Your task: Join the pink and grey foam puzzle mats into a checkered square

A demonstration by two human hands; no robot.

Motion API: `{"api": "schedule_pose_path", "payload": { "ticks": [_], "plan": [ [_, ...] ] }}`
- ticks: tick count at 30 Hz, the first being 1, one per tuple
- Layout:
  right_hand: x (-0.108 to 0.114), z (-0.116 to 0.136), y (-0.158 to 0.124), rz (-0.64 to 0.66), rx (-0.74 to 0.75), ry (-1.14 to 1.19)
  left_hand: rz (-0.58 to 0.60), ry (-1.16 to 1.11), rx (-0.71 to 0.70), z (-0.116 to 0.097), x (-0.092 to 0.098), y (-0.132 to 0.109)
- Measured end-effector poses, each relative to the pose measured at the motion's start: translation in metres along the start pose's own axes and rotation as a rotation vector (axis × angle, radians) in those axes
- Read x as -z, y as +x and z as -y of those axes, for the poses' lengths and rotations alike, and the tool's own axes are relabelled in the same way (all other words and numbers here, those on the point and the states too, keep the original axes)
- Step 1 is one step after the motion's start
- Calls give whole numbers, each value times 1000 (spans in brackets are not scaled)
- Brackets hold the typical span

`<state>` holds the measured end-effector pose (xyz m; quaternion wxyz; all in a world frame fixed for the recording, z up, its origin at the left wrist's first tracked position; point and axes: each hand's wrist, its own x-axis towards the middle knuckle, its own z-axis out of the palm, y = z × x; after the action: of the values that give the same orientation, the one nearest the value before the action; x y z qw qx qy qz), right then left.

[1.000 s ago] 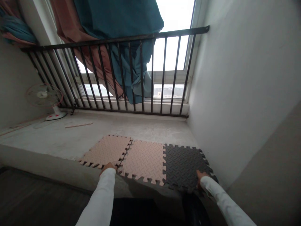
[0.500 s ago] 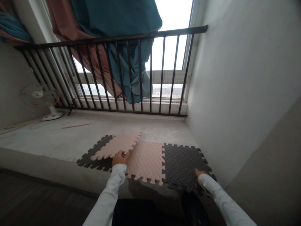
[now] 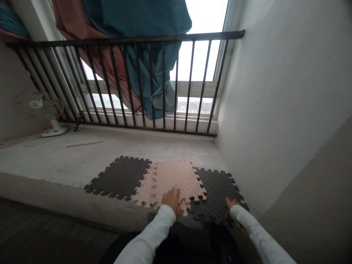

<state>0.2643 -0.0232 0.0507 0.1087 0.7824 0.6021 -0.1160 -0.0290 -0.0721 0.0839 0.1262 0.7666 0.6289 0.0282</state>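
Loose pink foam tile (image 3: 177,179) has slid right off the left black tile & now lies on top of the lower pink tile (image 3: 144,194), looks stacked, w/ only a strip of the lower one showing along its left side. Its right edge laps onto the right black tile (image 3: 217,192). Left black tile (image 3: 119,178) is fully uncovered now, interlocked w/ nothing on top.

L hand (image 3: 172,201) sits palm down on the near edge of the loose pink tile, not clenched, no visible pinch, just flat contact. R hand (image 3: 231,209) is at the near edge of the right black tile, fingertips (image 3: 228,202) on the foam, but can't tell if it's gripping or just resting. White sleeves on both arms.

All tiles lie in a row along the front edge of the concrete ledge (image 3: 115,154), right end near the corner w/ the white wall (image 3: 277,110). Behind them, black metal railing (image 3: 123,39) runs along the back of the ledge, w/ teal curtain (image 3: 137,22) & brown curtain (image 3: 66,22) hanging past it in the window. Small white fan (image 3: 38,106) stands at the ledge's left end, thin wooden strip (image 3: 84,143) lies on the concrete btw fan & tiles
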Motion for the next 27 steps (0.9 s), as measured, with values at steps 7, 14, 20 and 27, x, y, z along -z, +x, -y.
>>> {"api": "schedule_pose_path", "payload": {
  "ticks": [7,14,20,27],
  "plan": [
    [-6,32,-41,-9,46,-89,207,40,594,52,9,18],
    [-34,114,-81,-203,327,-3,97,-23,509,57,-1,17],
    [-23,133,-58,-278,196,-67,16,-72,458,59,2,25],
    [-4,91,-22,-285,170,-137,83,-55,157,62,-18,48]
  ]
}}
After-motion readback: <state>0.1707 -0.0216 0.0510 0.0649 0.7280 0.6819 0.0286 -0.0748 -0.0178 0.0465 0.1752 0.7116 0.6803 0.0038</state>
